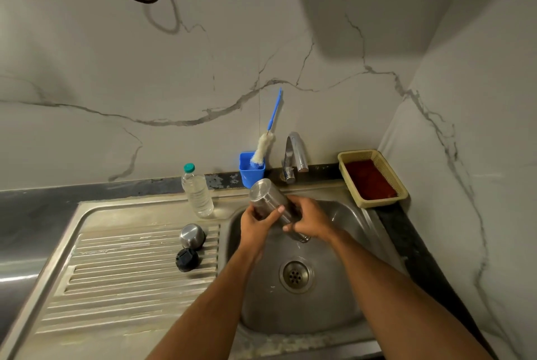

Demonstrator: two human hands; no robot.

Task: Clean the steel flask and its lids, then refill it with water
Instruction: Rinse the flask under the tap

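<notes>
Flask: the steel flask (266, 198) is held over the sink bowl (343, 295), tilted with its flat base up toward the wall and its mouth down and to the right.
Hidden: the flask's mouth and neck sit behind the right hand, so the opening cannot be seen; a thin run of water below that hand is faint and hard to make out.
Left hand: the left hand (257, 221) is wrapped around the flask's body from below, thumb across the front.
Right hand: the right hand (308, 218) grasps the lower end of the flask, fingers curled round it.
Lids: a steel cap (191, 236) and a black inner lid (186, 259) rest on the ribbed draining board (122, 272), just beside each other, left of the bowl.
Drain: the drain (295, 274) lies open in the bowl floor below the hands.
Bottle: a clear plastic bottle (197, 192) with a green cap stands at the rear of the draining board.
Brush: a bottle brush (266, 141) with a blue handle leans in a blue holder (250, 173) against the wall.
Tap: the tap (295, 156) stands behind the bowl, right of the holder; whether it is running cannot be told.
Basket: a tan basket (374, 178) with something dark red inside sits on the bench in the corner; what it holds is unclear.
</notes>
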